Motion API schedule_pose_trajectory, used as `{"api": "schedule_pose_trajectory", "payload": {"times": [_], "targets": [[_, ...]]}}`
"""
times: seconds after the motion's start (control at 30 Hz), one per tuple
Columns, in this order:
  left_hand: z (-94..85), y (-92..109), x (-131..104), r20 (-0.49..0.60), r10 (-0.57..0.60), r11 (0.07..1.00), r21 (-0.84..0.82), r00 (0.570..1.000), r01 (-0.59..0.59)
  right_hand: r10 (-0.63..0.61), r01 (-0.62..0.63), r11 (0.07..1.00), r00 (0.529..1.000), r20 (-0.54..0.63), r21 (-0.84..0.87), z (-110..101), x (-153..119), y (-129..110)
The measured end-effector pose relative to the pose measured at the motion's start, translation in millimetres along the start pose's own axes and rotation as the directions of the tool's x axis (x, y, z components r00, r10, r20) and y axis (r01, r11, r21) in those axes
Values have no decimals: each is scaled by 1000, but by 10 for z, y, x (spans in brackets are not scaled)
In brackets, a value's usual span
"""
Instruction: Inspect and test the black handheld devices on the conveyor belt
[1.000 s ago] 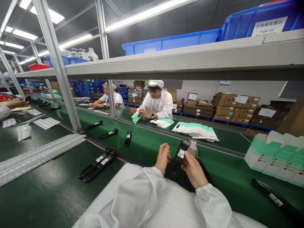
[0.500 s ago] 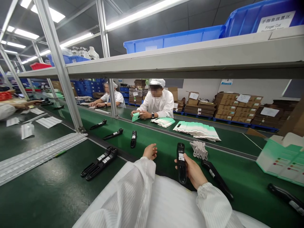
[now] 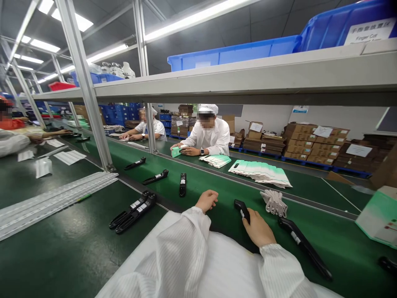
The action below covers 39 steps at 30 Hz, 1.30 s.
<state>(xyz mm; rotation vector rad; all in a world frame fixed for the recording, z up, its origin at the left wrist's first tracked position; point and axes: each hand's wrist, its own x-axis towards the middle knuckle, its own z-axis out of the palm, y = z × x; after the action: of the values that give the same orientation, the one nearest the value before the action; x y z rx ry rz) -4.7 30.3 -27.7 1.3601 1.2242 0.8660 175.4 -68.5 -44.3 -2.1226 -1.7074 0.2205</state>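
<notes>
On the green conveyor belt, my right hand [image 3: 259,230] is closed around a black handle-shaped part [image 3: 241,209] with a white label. Its angled far end points away from me, while my palm covers the near end. My left hand [image 3: 207,201] hovers over the belt to its left, empty, with fingers loosely bent. A bundle of whitish cord or cloth [image 3: 274,203] lies just beyond my right hand. Another black handle [image 3: 305,248] rests to the right of that hand. Farther left on the belt is a similar labelled part [image 3: 182,184].
Two more black parts [image 3: 133,213] lie side by side on the left table. Green-and-white folded cartons [image 3: 260,173] line the far ledge, and a green-white box [image 3: 378,217] stands right. A shelf [image 3: 223,85] crosses overhead. Co-workers sit opposite, one [image 3: 211,132] handling a carton.
My right hand has lowered the black handle, turning it so its labelled face is partly covered. My view has shifted slightly. The cord bundle and nearby handles on the belt have moved right.
</notes>
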Motion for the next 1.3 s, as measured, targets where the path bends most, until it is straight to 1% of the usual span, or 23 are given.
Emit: {"api": "schedule_pose_trajectory", "payload": {"times": [0.07, 0.13, 0.2, 0.23, 0.27, 0.3, 0.33, 0.37, 0.43, 0.5, 0.6, 0.7, 0.73, 0.77, 0.8, 0.83, 0.9, 0.93, 0.97, 1.0, 1.07, 1.17, 1.3], "targets": [[-37, 12, 2, -17, 54, 997, 60, 998, -53, -29, 26, 999, 996, -81, -35, -8, -12, -27], [-130, 32, 10, -63, 149, 976, 169, 987, -136, -104, 98, 994, 977, -188, -41, -22, -38, -82], [-272, 49, 25, -154, 286, 896, 392, 946, -207, -188, 195, 981, 949, -254, 2, -35, -82, -159], [-352, 52, 34, -209, 347, 834, 514, 914, -199, -221, 241, 970, 941, -257, 46, -38, -108, -199], [-434, 50, 44, -267, 389, 775, 612, 881, -157, -247, 277, 956, 938, -243, 99, -36, -135, -238], [-512, 42, 55, -328, 401, 742, 664, 855, -93, -268, 304, 940, 939, -216, 156, -30, -160, -272], [-580, 29, 66, -387, 367, 757, 652, 846, -29, -286, 321, 923, 941, -181, 212, -20, -181, -298], [-637, 11, 78, -430, 304, 798, 602, 850, 19, -300, 330, 906, 942, -149, 264, -7, -196, -315], [-705, -27, 101, -450, 164, 886, 459, 878, 70, -307, 328, 878, 945, -116, 348, 26, -203, -320], [-717, -51, 120, -420, 73, 938, 338, 904, 82, -279, 304, 857, 953, -120, 416, 60, -183, -290], [-670, -30, 128, -362, 7, 972, 220, 932, 78, -220, 256, 836, 967, -132, 484, 99, -128, -221], [-576, 43, 90, -227, -64, 994, 70, 972, 82, -163, 211, 816, 977, -135, 539, 109, -83, -184], [-533, 70, 65, -164, -78, 997, 8, 983, 80, -141, 193, 801, 981, -134, 567, 105, -74, -185], [-482, 96, 33, -86, -93, 992, -96, 992, 85, -119, 175, 781, 984, -132, 599, 97, -67, -192], [-424, 119, -4, 6, -108, 964, -242, 994, 106, -98, 156, 758, 987, -126, 633, 85, -64, -205], [-361, 140, -44, 107, -120, 900, -408, 987, 154, -78, 138, 733, 990, -119, 666, 71, -61, -221], [-226, 174, -124, 277, -125, 684, -671, 953, 285, -48, 116, 681, 992, -113, 723, 41, -60, -256], [-161, 190, -162, 325, -127, 592, -733, 937, 334, -37, 111, 657, 993, -115, 745, 26, -59, -272], [-101, 206, -198, 346, -130, 552, -753, 929, 358, -28, 108, 636, 993, -117, 764, 14, -59, -284], [-48, 222, -230, 354, -125, 542, -758, 927, 363, -20, 106, 617, 993, -119, 780, 5, -57, -293], [32, 255, -286, 372, -82, 559, -751, 925, 352, -8, 106, 587, 992, -124, 803, -4, -52, -299], [102, 302, -351, 425, -4, 585, -733, 905, 347, -5, 104, 554, 992, -122, 826, -2, -37, -291], [176, 345, -424, 463, 35, 593, -723, 886, 354, 3, 100, 505, 993, -117, 858, -21, -19, -287]]}}
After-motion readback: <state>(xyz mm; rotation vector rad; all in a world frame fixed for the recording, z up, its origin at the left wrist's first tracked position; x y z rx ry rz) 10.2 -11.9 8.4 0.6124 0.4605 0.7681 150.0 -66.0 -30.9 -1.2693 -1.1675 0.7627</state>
